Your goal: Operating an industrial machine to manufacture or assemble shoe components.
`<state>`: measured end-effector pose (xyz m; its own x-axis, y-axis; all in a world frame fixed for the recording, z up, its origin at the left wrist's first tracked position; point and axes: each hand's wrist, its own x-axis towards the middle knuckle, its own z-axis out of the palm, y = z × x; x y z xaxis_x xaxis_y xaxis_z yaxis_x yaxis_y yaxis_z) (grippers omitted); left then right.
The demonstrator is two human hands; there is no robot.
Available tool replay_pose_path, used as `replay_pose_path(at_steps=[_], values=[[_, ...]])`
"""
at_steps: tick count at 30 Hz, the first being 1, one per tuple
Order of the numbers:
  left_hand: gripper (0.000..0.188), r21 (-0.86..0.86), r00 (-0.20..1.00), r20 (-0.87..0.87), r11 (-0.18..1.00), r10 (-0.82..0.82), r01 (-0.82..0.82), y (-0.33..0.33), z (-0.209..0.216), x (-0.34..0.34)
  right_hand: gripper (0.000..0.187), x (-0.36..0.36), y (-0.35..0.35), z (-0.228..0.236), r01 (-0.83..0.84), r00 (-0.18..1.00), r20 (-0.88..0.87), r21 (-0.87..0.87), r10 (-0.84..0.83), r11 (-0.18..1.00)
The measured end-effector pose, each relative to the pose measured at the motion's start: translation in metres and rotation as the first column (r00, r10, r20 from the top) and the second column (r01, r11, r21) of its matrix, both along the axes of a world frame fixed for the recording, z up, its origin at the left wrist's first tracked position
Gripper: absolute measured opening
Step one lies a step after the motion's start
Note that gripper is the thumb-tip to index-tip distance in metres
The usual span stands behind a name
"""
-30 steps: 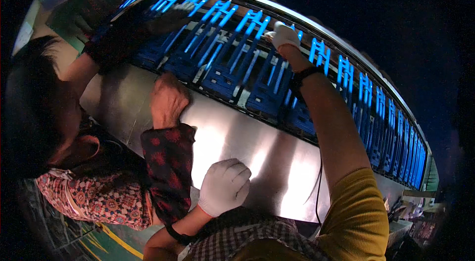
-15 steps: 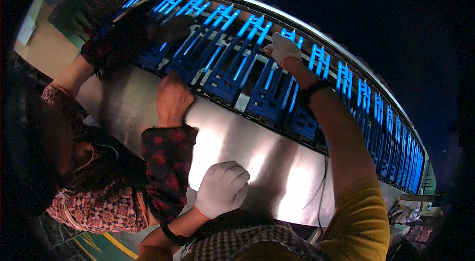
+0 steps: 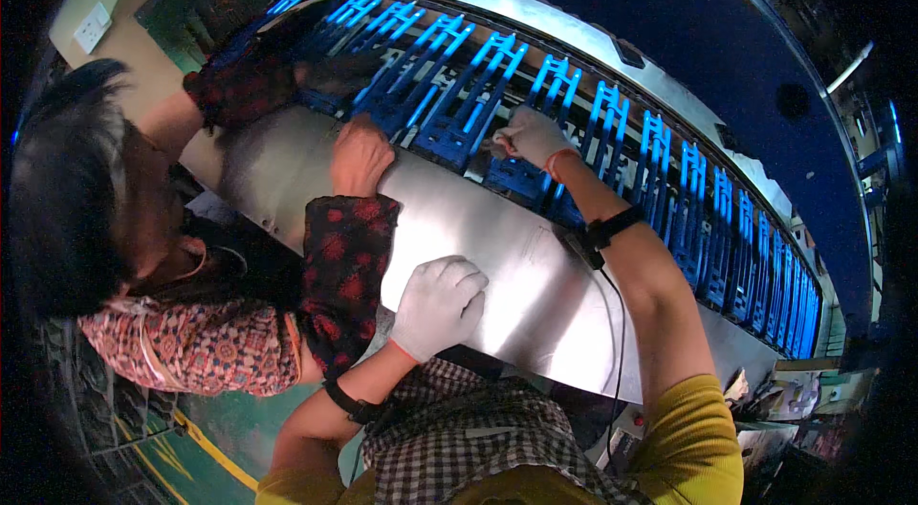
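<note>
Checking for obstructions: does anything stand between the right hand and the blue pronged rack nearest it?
Nothing visible stands between the gloved right hand and the blue pronged rack; the co-worker's bare hand is off to the left, apart from both.

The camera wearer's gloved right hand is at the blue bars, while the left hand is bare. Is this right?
No: the left hand also wears a white glove, as the head view shows. The gloved right hand is at the blue bars.
</note>
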<state>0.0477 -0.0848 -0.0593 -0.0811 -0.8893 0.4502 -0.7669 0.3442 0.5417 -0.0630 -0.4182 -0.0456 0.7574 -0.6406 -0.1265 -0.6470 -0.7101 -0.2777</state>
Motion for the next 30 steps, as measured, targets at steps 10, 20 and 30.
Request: replay_pose_path(at_steps=[10,20,30], values=[[0.024,-0.054,0.997,0.018,0.996,0.074,-0.073,0.017,-0.002,-0.009,0.018,0.108,0.056,-0.049,-0.025,0.939,0.343,0.067,0.001,0.997],[0.028,-0.08,0.999,-0.002,0.995,0.054,-0.054,0.023,-0.005,-0.003,0.033,0.064,0.067,-0.014,-0.246,0.948,0.213,0.013,0.238,0.969],[0.024,-0.002,1.0,-0.009,1.0,0.009,-0.009,0.029,0.005,-0.007,0.036,0.122,0.068,-0.006,-0.265,0.951,0.162,-0.012,0.263,0.964]])
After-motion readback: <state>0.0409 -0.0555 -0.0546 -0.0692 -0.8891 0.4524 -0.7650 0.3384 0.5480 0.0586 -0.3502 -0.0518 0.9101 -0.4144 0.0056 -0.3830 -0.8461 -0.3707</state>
